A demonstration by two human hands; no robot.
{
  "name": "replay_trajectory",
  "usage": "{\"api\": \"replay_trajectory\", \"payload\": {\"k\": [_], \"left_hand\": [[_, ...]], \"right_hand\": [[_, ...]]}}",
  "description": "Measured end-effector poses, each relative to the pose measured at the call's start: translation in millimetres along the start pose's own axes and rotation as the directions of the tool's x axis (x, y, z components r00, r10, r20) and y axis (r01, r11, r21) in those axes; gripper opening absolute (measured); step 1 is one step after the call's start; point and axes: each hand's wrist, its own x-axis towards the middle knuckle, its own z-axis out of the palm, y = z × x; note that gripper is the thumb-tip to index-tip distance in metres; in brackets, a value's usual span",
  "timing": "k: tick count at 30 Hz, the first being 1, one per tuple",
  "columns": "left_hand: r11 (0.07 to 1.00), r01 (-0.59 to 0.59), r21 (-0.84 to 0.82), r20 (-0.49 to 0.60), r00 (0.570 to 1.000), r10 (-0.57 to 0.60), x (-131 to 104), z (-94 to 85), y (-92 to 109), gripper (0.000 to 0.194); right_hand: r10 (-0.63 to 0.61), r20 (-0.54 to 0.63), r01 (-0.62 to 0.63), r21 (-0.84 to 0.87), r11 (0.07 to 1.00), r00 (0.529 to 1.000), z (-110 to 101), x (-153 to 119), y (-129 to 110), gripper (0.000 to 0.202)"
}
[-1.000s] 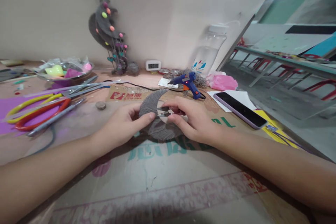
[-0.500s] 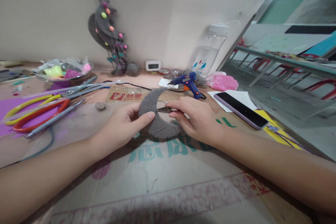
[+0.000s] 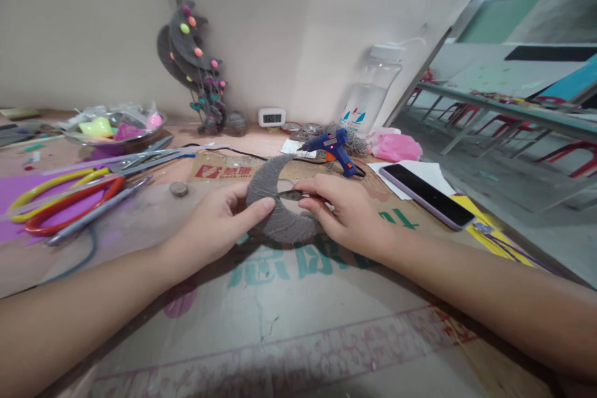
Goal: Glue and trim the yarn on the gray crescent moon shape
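Note:
A crescent moon (image 3: 267,181) wrapped in grey yarn is held just above the cardboard, its opening facing right. My left hand (image 3: 233,214) grips its outer curve, thumb on the front and fingers behind. Between the thumb and forefinger of my right hand (image 3: 342,208) is a small dark pointed piece (image 3: 291,194), whose tip meets the crescent's inner edge; its exact kind is unclear. The lower horn of the crescent reaches to the right hand's fingers. Behind them lies a blue hot glue gun (image 3: 336,148) with a small red light lit.
Printed cardboard (image 3: 224,336) covers the tabletop. To the left are scissors with yellow and red handles (image 3: 74,199) and a bowl (image 3: 153,137) of bagged bits. A phone (image 3: 426,196) lies right; a water bottle (image 3: 368,90), timer (image 3: 271,117) and decorated moon hanging (image 3: 186,43) stand behind.
Almost nothing differs. Both hands keep their hold on the crescent and the small dark piece, with only a very slight shift of the right hand.

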Motion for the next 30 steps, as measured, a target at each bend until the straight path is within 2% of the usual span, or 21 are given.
{"api": "replay_trajectory", "payload": {"k": [12,30], "left_hand": [[1.0,-0.014,0.014,0.001,1.0,0.014,0.2,-0.2,0.1,0.033],[1.0,-0.005,-0.02,0.016,1.0,0.005,-0.3,0.1,1.0,0.03]], "right_hand": [[0.06,0.025,-0.061,0.023,0.998,0.998,1.8,1.4,-0.4,0.023],[0.03,0.056,-0.033,0.048,0.998,0.998,1.6,2.2,-0.3,0.022]]}}
